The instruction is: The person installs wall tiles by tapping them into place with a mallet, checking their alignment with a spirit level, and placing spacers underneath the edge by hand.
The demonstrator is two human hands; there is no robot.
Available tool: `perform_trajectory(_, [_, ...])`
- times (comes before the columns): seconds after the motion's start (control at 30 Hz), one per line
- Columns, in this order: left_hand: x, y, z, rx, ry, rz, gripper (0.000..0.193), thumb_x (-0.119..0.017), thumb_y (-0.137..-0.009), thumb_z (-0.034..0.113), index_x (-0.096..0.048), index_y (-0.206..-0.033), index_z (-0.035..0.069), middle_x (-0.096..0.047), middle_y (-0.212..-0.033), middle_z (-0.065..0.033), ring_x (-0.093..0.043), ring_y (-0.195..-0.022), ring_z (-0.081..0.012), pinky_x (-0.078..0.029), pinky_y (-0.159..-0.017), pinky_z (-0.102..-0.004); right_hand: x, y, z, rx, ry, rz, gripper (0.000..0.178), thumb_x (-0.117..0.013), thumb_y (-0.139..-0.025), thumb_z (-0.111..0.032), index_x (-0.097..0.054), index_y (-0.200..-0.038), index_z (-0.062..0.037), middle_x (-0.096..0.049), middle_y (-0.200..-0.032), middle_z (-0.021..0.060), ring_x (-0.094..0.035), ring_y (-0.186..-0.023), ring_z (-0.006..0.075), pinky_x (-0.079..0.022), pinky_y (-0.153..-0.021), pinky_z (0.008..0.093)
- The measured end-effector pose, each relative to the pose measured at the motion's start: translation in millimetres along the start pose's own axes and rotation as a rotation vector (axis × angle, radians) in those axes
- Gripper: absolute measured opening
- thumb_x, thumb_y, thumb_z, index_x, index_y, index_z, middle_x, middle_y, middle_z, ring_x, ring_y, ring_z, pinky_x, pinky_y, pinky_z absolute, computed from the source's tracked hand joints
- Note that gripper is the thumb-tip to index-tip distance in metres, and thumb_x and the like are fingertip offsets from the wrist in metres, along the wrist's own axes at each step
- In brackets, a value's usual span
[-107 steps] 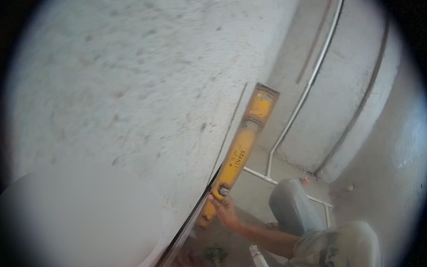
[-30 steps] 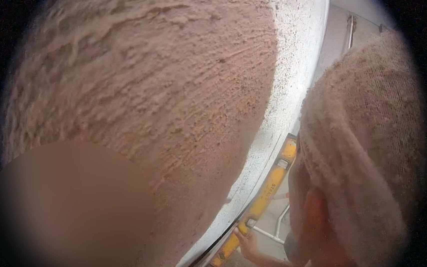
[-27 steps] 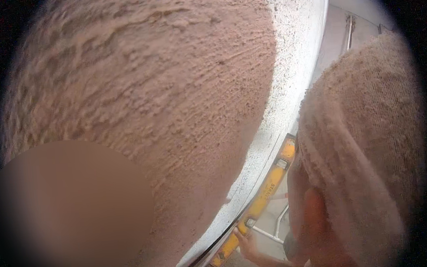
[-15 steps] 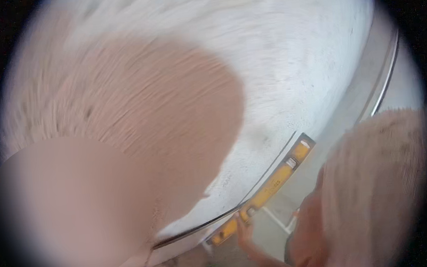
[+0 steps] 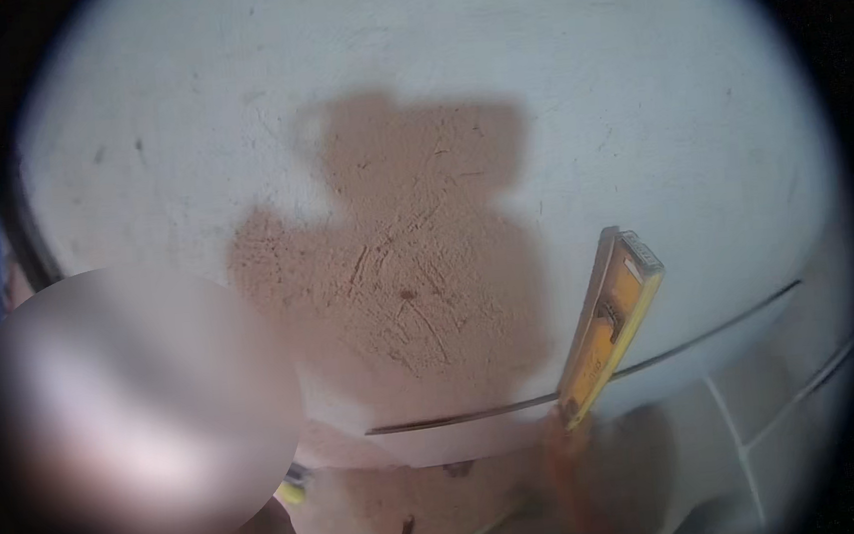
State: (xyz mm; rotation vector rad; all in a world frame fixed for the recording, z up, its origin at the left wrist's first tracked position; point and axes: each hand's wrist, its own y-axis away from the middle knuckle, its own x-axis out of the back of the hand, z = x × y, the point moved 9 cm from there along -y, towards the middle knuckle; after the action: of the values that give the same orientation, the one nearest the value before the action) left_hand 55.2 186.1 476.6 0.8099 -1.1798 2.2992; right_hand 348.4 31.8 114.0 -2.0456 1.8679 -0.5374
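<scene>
A yellow spirit level (image 5: 607, 328) stands tilted in front of a broad white surface (image 5: 628, 141), its upper end leaning right. At its lower end is my right hand (image 5: 561, 442), its fingers closed around the level; the hand is dim and partly blurred. The arm runs down toward the lower edge. Behind the level, a thin dark line (image 5: 459, 420) crosses the white surface. My left hand does not show.
A brown, rough-textured patch (image 5: 415, 238) covers the middle of the white surface. A blurred round area hides the lower left. Beside it lies a small yellow and dark object (image 5: 292, 485). Pale lines (image 5: 730, 424) cross a grey surface at the lower right.
The spirit level has swung from a low diagonal to a steeper tilt, still in the right hand. The view has turned, and the brown patch looks smaller and differently shaped.
</scene>
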Motion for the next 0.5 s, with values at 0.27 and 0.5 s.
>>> perform_trajectory(0.27, [-31.8, 13.9, 88.7, 0.113, -0.158, 0.088, 0.027, -0.072, -0.076, 0.013, -0.063, -0.099, 0.003, -0.056, -0.075, -0.0040, -0.053, -0.068, -0.0133, -0.042, -0.060, -0.0264, -40.6, -23.6, -26.7, -0.209, -0.096, -0.262, 0.050, -0.061, -0.090, -0.034, -0.051, -0.119, 0.0058, -0.051, -0.117, 0.0250, -0.051, -0.105, 0.0398, -0.041, -0.090, 0.0422])
perform_trajectory(0.5, [-27.3, -14.7, 170.4, 0.139, -0.287, 0.095, 0.028, -0.072, -0.076, 0.013, -0.063, -0.100, 0.003, -0.055, -0.075, -0.0038, -0.052, -0.068, -0.0129, -0.042, -0.060, -0.0261, -38.6, -30.1, -51.3, -0.210, -0.059, -0.205, 0.052, -0.060, -0.089, -0.037, -0.054, -0.113, 0.0080, -0.054, -0.105, 0.0257, -0.053, -0.100, 0.0396, -0.041, -0.085, 0.0465])
